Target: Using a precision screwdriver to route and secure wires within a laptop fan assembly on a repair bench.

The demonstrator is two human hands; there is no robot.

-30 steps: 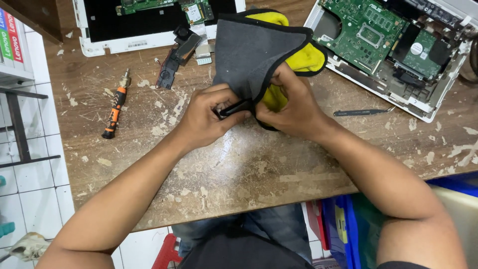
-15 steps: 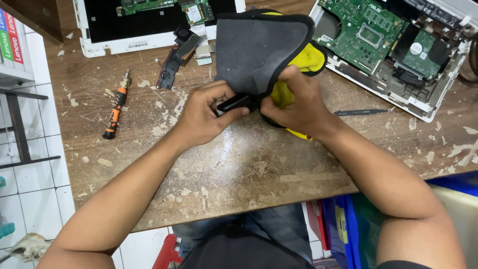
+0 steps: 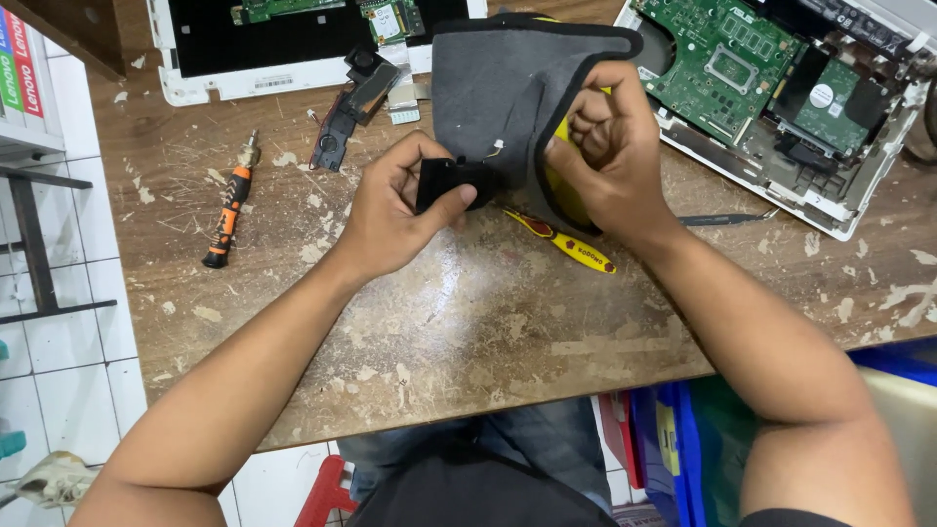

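I see a small black part, blocky and matte, pinched in my left hand between thumb and fingers just above the bench. Its long axis runs roughly left to right, with thin wires trailing off its right end toward the pouch. My right hand is curled closed on the edge of a grey fabric pouch, soft felt-like cloth with black piping and a yellow lining, standing open toward me. A yellow-handled tool lies just below, slanting down to the right. The bench is worn wood, scratched and flecked with pale paint. Farther out sit an orange screwdriver, a black speaker strip and an opened white laptop showing its green board.
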